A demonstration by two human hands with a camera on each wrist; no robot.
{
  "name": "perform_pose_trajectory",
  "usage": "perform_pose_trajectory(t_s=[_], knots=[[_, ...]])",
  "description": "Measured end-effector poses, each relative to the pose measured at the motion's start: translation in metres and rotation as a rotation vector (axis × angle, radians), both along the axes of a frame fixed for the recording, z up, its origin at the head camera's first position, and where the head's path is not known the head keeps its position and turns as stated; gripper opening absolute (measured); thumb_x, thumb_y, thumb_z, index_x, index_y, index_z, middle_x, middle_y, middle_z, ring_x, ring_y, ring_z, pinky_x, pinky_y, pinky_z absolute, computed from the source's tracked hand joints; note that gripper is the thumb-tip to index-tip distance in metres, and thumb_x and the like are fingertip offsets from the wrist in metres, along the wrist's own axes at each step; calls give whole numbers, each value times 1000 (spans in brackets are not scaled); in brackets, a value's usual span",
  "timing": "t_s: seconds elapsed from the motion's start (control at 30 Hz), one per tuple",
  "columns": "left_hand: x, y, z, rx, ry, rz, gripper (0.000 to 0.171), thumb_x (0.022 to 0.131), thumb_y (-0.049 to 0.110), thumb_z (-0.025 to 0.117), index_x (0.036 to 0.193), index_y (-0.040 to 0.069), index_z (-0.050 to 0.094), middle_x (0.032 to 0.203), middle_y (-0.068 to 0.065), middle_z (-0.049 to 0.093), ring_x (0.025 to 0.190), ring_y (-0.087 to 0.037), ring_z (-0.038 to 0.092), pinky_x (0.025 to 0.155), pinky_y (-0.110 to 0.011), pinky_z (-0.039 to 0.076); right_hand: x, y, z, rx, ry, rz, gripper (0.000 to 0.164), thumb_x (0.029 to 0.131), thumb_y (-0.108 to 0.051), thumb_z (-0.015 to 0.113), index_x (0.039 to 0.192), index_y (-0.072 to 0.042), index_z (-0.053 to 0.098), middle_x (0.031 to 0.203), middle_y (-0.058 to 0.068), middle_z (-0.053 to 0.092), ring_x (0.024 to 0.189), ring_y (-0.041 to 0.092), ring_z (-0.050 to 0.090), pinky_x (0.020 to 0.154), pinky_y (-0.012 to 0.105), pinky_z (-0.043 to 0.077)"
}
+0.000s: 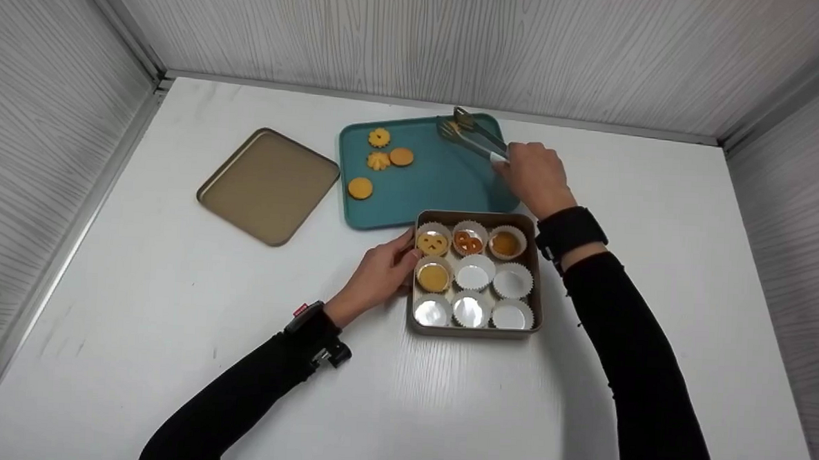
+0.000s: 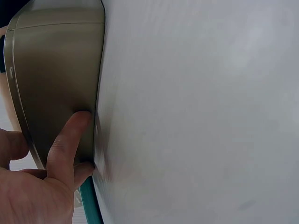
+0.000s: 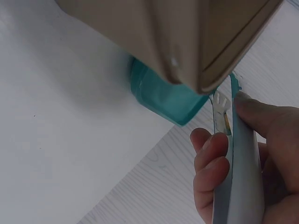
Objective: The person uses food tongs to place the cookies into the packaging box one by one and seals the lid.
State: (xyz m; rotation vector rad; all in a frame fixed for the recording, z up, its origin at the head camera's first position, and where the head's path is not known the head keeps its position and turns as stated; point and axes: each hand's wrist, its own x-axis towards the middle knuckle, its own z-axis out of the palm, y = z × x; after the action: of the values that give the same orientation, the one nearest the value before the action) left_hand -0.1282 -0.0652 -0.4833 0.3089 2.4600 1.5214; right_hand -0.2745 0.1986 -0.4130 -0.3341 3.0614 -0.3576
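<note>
My right hand [image 1: 537, 177] grips a pair of tongs [image 1: 484, 145] by pale handles; the thumb presses one arm in the right wrist view. The slotted tips hang over the right back of a teal tray [image 1: 446, 183], with a small orange-brown patch beside them, too little to identify. My left hand [image 1: 378, 273] rests fingertips against the left wall of a square gold-brown tin [image 1: 474, 332]. In the left wrist view, spread fingers [image 2: 63, 149] press that wall. White paper cups [image 1: 475, 273] fill the tin. Cookies [image 1: 434, 277] sit in its back row and the middle row's left cup.
On the tray's left half lie two round cookies [image 1: 360, 188] and two flower-shaped cookies [image 1: 379, 137]. A gold-brown square lid [image 1: 270, 186] lies left of the tray. Grey wood-patterned panels [image 1: 417, 44] border the white table [image 1: 271, 390] at the back and sides.
</note>
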Motion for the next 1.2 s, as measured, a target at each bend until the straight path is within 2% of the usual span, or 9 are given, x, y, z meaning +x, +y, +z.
perform_pose_trajectory(t_s=[0.13,0.27,0.5,0.73,0.97,1.2], knots=[[1,0,2,11,-16,-5,56,110,26,51,160,6,35,130,-14,69,97,-19,66,84,-35,56,2,5,-3,-27,53,27,34,105,-27,63,92,4,67,87,22,68,78,37,63,67,51,52],[1,0,2,21,-25,-11,56,111,27,50,161,7,35,124,-11,71,92,-16,66,74,-30,56,7,12,-7,-59,92,47,32,103,-26,67,91,3,67,84,21,68,77,37,63,66,52,51],[0,1,1,23,-24,-20,57,110,27,50,161,7,34,137,-13,65,99,-18,67,78,-32,58,15,25,-13,-99,104,56,32,104,-26,66,89,2,65,81,20,66,74,37,62,66,53,51],[0,0,1,26,-26,-8,56,110,26,51,161,10,35,132,-14,67,85,-19,67,70,-31,58,29,39,-16,-178,89,73,31,105,-26,64,94,2,68,78,16,65,72,32,58,64,47,46],[1,0,1,33,-40,-7,57,110,26,51,161,7,34,137,-16,65,89,-19,68,69,-31,59,43,53,-19,-232,112,88,31,104,-26,66,85,-2,62,66,7,48,66,27,47,60,39,35],[1,0,0,53,-20,-13,56,110,25,52,160,7,37,133,-16,67,101,-24,70,67,-32,62,57,61,-19,-254,95,84,30,104,-27,66,105,3,70,72,11,60,70,28,54,65,44,46]])
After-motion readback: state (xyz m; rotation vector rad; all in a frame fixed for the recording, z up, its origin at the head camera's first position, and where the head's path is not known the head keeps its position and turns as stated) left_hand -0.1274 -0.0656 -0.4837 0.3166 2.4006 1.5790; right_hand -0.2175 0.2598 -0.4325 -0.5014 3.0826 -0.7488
